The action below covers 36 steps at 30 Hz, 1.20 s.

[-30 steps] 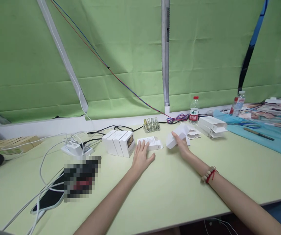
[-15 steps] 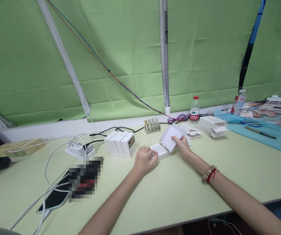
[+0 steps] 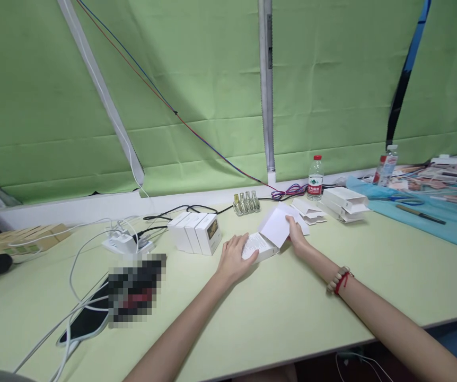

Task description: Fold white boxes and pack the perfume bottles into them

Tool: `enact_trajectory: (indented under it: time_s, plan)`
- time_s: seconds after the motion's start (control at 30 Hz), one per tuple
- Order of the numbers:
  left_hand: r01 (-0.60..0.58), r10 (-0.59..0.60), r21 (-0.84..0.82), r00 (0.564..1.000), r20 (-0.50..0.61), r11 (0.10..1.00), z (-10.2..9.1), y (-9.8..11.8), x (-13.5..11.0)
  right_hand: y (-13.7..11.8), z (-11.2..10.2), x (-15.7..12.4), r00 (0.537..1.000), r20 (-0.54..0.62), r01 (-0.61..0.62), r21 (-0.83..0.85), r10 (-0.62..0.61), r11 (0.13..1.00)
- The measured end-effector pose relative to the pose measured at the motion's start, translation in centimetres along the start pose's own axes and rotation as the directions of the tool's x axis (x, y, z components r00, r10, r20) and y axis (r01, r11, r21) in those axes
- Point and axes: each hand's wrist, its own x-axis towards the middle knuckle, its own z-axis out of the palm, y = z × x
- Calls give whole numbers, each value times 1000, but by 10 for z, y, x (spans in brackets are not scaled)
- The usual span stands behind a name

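Note:
My left hand (image 3: pixel 234 259) grips the near-left end of a flat white box (image 3: pixel 261 245) lying on the table, thumb on the near side and fingers on the far side. Small print covers the top of that box. In my right hand (image 3: pixel 297 234) a folded white cardboard piece (image 3: pixel 278 224) is pinched between thumb and fingers. It slants up against the right end of the box; whether part of it sits inside the box I cannot tell. Left of my left hand stands a row of white boxes (image 3: pixel 194 233), the end one bearing a dark picture.
Behind stand several small glass bottles (image 3: pixel 246 202) and a red-capped water bottle (image 3: pixel 315 179). Open white cartons (image 3: pixel 345 204) lie to the right, near a blue sheet (image 3: pixel 423 212) with a knife (image 3: pixel 420 214). Left are a power strip (image 3: pixel 128 244) and loose white cables (image 3: pixel 71 297).
The fingers of my left hand have stretched further along the box, uncovering more print. My right hand has tilted the cardboard piece slightly, its face turning more toward me.

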Motion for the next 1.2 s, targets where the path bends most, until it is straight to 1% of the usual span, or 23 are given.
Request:
enact_trajectory:
  time_s: [0.13,0.2,0.27,0.33,0.4,0.5,0.57,0.6,0.7,0.8,0.9,0.97,1.0,1.07,1.13,1.2]
  plan:
    - [25,-25,-19,999,-21,1000,-2,2,0,-3,-2,0,999,-25,-46,-1,46,999]
    - [54,-56,-31,996,-70,998,-1,2,0,-6,-3,-2,998,-29,-59,13,59,998]
    - [80,-88,-54,984,-154,995,1,1,0,-9,-3,-4,997,-12,-76,43,77,996]
    - [101,-123,-100,961,-246,990,1,-1,2,-11,-2,-7,996,10,-92,91,91,992]
    - [115,-172,-187,930,-323,975,1,-3,3,-13,-1,-9,995,24,-97,158,95,983]
    - [158,-303,-364,871,-387,918,-1,-5,5,-15,-1,-9,996,35,-87,266,81,960]
    - [184,-389,-470,835,-389,864,-2,-5,6,-15,-2,-9,996,52,-83,323,70,943]
    - [186,-419,-515,823,-383,836,-3,-5,6,-16,-2,-9,996,63,-85,344,68,935]
    - [174,-474,-629,810,-346,758,-2,-6,5,-17,-3,-11,992,98,-107,379,75,919]
    - [170,-497,-708,820,-284,685,0,-8,5,-19,-2,-14,991,112,-118,397,80,910]
    - [164,-479,-776,856,-195,609,1,-9,6,-19,-1,-15,991,112,-115,415,74,903]
    - [166,-477,-793,862,-171,586,1,-9,6,-20,-1,-16,991,109,-113,426,74,898]
    - [161,-480,-792,858,-183,589,1,-9,6,-19,-1,-16,991,108,-114,431,74,895]
    - [131,-482,-765,839,-253,631,1,-6,5,-19,-2,-15,990,113,-121,440,78,890]
    - [87,-444,-704,827,-343,705,0,-3,4,-18,-2,-15,988,124,-136,451,90,882]
    - [61,-381,-602,824,-420,796,0,0,3,-19,-1,-15,985,136,-154,465,101,872]
